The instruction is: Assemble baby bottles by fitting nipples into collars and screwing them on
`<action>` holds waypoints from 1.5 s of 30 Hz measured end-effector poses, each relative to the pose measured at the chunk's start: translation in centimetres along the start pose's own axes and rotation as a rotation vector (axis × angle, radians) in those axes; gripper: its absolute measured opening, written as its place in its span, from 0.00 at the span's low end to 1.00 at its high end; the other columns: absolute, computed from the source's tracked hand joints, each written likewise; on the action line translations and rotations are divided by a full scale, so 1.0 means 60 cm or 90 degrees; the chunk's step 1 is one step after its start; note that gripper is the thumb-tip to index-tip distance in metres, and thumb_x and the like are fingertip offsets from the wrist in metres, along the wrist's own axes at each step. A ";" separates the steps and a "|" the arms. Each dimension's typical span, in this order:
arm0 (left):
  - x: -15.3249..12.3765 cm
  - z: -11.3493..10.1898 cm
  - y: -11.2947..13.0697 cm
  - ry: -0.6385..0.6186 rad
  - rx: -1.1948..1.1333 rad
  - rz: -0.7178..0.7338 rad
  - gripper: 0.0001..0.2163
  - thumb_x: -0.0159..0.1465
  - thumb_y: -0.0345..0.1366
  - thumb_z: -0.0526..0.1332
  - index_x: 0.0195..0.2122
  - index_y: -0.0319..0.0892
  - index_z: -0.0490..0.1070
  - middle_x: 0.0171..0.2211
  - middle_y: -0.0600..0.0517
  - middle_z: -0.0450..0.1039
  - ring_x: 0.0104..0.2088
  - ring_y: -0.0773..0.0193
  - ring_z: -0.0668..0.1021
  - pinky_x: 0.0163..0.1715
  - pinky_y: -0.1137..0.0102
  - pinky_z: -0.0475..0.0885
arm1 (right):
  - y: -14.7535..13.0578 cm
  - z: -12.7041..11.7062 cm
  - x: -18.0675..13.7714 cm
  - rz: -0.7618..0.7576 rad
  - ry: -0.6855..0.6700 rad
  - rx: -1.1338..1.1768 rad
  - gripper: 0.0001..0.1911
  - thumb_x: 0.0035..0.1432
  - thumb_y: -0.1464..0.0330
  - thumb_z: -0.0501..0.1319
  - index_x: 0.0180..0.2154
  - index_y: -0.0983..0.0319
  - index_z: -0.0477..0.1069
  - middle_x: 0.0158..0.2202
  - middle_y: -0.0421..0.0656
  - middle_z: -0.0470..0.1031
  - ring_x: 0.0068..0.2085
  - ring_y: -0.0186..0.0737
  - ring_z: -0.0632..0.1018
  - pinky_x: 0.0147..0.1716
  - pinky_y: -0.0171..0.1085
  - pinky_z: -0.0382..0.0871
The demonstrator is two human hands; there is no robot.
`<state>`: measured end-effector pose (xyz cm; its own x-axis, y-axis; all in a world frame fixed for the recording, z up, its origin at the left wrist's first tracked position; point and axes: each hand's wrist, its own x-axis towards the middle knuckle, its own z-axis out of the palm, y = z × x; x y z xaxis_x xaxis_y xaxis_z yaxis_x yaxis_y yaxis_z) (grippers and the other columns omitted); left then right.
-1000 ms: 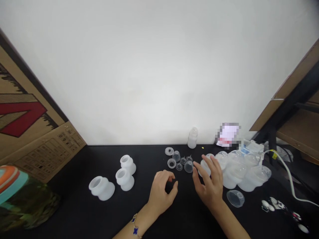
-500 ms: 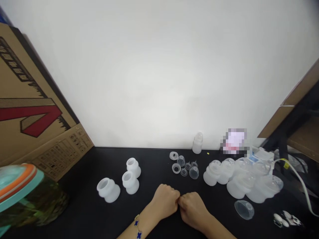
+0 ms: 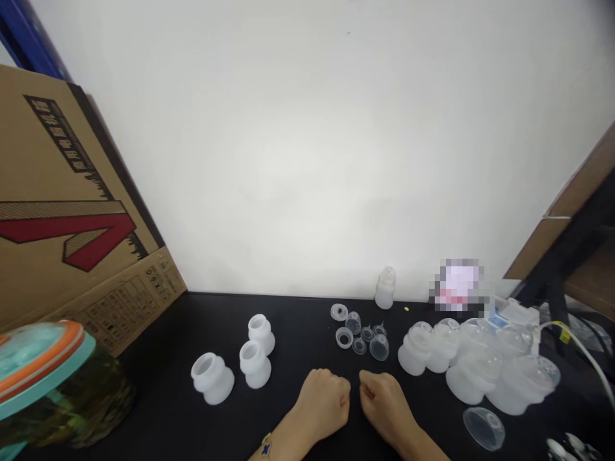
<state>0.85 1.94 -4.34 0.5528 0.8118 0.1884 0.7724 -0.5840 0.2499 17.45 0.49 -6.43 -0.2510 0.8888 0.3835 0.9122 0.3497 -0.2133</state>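
My left hand (image 3: pixel 324 403) is closed in a fist above the black table, a bracelet on its wrist. Beside it, across a small gap, my right hand (image 3: pixel 384 406) is also a fist. Neither shows anything held. Left of them stand three open white bottle bodies, the nearest being a small bottle (image 3: pixel 255 365) and a wider one (image 3: pixel 214 379). Beyond the fists lie a collar ring (image 3: pixel 344 338), clear teats (image 3: pixel 359 346) and a clear dome cap (image 3: pixel 379 347). To the right, several capped baby bottles (image 3: pixel 473 374) cluster, with a loose clear cap (image 3: pixel 484 429) in front.
A capped bottle (image 3: pixel 385 288) stands against the white wall. At left are a large cardboard box (image 3: pixel 96 153) and a jar with a teal and orange lid (image 3: pixel 43 358). A white cable (image 3: pixel 590 362) runs along the right, near small white items (image 3: pixel 562 451).
My two fists, touching before, have come apart, leaving a gap between them. The camera view has shifted slightly; the bottles and loose parts keep their arrangement.
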 end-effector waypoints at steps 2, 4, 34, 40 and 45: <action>0.001 0.002 -0.004 0.035 -0.028 -0.010 0.11 0.49 0.22 0.58 0.15 0.42 0.62 0.14 0.54 0.69 0.17 0.64 0.71 0.21 0.69 0.48 | 0.008 -0.002 0.006 0.047 0.064 0.039 0.15 0.57 0.77 0.50 0.21 0.58 0.61 0.14 0.35 0.65 0.16 0.34 0.69 0.21 0.34 0.51; 0.003 0.002 -0.008 0.062 -0.044 -0.021 0.12 0.49 0.21 0.57 0.14 0.41 0.57 0.13 0.55 0.65 0.15 0.66 0.69 0.21 0.68 0.47 | 0.013 -0.007 0.013 0.096 0.115 0.077 0.15 0.64 0.69 0.50 0.24 0.58 0.62 0.15 0.34 0.64 0.15 0.33 0.67 0.19 0.33 0.53; 0.006 0.014 -0.005 0.213 -0.135 0.042 0.19 0.66 0.30 0.51 0.20 0.43 0.42 0.13 0.58 0.55 0.13 0.72 0.60 0.19 0.70 0.51 | 0.048 0.006 0.046 0.183 0.076 0.225 0.15 0.64 0.64 0.52 0.45 0.58 0.75 0.18 0.35 0.71 0.21 0.41 0.76 0.21 0.34 0.62; 0.005 0.012 -0.003 0.198 -0.134 0.036 0.19 0.67 0.31 0.51 0.20 0.43 0.44 0.14 0.58 0.58 0.14 0.71 0.63 0.19 0.69 0.52 | 0.045 0.000 0.049 0.159 0.093 0.218 0.10 0.63 0.64 0.54 0.37 0.57 0.73 0.16 0.34 0.66 0.18 0.39 0.72 0.19 0.33 0.59; 0.005 0.004 -0.001 0.201 -0.127 0.043 0.18 0.66 0.30 0.51 0.21 0.43 0.46 0.15 0.58 0.60 0.16 0.71 0.65 0.20 0.69 0.52 | 0.027 -0.022 0.047 0.122 0.102 0.233 0.10 0.64 0.62 0.54 0.37 0.58 0.71 0.20 0.35 0.67 0.21 0.37 0.72 0.22 0.33 0.64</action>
<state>1.04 2.20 -4.54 0.4528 0.7474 0.4861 0.6443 -0.6512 0.4010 18.64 3.16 -4.52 -0.0092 0.9007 0.4343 0.7555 0.2908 -0.5871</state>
